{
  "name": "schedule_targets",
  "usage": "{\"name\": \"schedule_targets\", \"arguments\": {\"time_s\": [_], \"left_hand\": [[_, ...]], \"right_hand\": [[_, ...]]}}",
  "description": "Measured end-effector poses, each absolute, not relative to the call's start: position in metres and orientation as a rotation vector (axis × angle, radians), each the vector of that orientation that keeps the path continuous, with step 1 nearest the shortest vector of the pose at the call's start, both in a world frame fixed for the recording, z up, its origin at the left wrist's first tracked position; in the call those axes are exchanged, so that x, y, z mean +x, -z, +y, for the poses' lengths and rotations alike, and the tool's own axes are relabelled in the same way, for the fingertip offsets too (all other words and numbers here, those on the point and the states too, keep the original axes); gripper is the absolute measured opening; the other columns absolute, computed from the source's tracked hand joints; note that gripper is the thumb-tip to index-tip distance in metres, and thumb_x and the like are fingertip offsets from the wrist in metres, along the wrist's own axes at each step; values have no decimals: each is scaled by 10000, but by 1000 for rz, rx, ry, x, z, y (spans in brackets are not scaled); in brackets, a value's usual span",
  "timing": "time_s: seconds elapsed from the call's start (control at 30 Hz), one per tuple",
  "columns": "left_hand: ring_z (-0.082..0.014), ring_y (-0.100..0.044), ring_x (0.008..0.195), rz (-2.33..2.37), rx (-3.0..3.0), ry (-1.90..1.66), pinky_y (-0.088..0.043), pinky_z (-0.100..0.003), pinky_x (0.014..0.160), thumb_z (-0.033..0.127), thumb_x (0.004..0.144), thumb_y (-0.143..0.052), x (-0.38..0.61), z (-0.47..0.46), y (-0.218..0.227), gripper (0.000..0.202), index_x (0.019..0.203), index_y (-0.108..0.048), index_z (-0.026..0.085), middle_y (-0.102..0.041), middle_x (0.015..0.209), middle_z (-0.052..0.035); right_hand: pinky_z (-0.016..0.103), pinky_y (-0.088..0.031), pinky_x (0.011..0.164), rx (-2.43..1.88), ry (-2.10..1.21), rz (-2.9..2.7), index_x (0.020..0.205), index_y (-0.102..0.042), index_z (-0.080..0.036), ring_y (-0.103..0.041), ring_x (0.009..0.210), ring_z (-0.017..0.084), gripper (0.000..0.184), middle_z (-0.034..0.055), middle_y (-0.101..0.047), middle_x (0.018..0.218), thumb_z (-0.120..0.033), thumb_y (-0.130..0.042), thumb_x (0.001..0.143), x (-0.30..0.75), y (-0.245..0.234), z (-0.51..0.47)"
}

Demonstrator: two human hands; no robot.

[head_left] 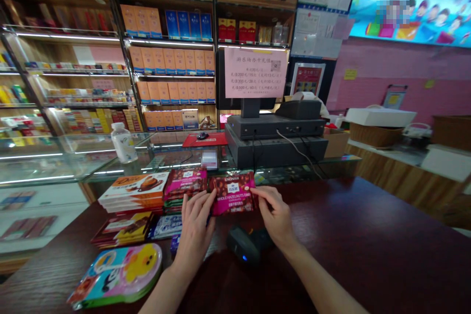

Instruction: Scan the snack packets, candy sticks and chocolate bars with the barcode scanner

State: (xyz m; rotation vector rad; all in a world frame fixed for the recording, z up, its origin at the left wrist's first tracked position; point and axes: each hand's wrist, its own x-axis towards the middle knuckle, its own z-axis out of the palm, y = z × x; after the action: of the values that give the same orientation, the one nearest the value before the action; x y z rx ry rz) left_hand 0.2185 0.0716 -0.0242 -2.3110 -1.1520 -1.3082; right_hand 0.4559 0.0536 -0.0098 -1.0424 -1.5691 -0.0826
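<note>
— How many bars are the hands holding?
— One: left hand [195,225] and right hand [276,217] are pinching a flat, glossy magenta chocolate bar [233,198] by its edges, just behind the one rounded black scanner [245,248].

blur patch [209,159] on counter [73,167], another on poster [423,5]. left hand [195,228] covers part of blue pack [164,225]. sign [255,72] print too small. forearms [162,289] cut off at bottom.

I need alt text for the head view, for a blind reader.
The left hand and right hand hold a magenta hazelnut chocolate bar by its ends at a dark wooden counter. Stacks of chocolate bars lie left; a black scanner lies nearby.
</note>
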Motion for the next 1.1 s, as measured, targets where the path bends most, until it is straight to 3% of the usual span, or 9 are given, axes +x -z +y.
{"name": "schedule_targets", "arguments": {"time_s": [0.17, 0.47, 0.7, 0.83, 0.93, 1.1], "left_hand": [[-255, -523, 1278, -1139, -2309, 1281, -202, -583, 1212, 160, 897, -539, 209, 73, 19, 688, 1530, -315, 309, -627, 1293, -73], [-247, -564, 1238, -1108, -2359, 1273, -203, -571, 1220, 219, 902, -567, 204, 72, 16, 603, 1482, -417, 295, -666, 1258, -63], [-227, -629, 1114, -1195, -2306, 1414, -288, -525, 1170, 292, 909, -597, 206, 65, 11, 325, 1232, -619, 282, -727, 1112, -30], [-220, -651, 984, -1307, -2202, 1548, -408, -437, 1021, 370, 918, -593, 210, 63, 9, 162, 1005, -664, 253, -735, 971, -18], [-221, -649, 881, -1422, -2107, 1628, -444, -388, 877, 458, 919, -570, 212, 64, 9, 241, 862, -651, 238, -718, 863, -18], [-220, -646, 822, -1582, -2064, 1665, -439, -378, 833, 570, 907, -526, 214, 66, 11, 373, 789, -642, 235, -701, 797, -13]], "right_hand": [[439, -496, 1016, -929, 91, -1706, 1280, -652, -319, -599, 1189, 213, 535, 22, -715, 1199, -31, -395, 909, 463, 9, 59], [463, -530, 999, -814, 228, -1785, 1360, -596, -304, -612, 1192, 244, 469, 65, -690, 1254, -116, -518, 938, 470, 0, 53], [407, -556, 842, -872, 256, -1780, 1161, -715, -265, -693, 968, 231, 259, 59, -762, 1007, -224, -541, 974, 468, -2, 49], [357, -515, 735, -913, 261, -1778, 994, -732, -231, -680, 815, 205, 148, 46, -748, 853, -290, -600, 963, 462, -1, 48], [341, -473, 686, -954, 236, -1769, 848, -698, -227, -640, 728, 192, 186, 29, -702, 753, -337, -601, 964, 457, 1, 48], [299, -461, 649, -1005, 57, -1698, 726, -605, -231, -588, 699, 177, 275, 5, -610, 712, -395, -606, 946, 450, 2, 48]]}}
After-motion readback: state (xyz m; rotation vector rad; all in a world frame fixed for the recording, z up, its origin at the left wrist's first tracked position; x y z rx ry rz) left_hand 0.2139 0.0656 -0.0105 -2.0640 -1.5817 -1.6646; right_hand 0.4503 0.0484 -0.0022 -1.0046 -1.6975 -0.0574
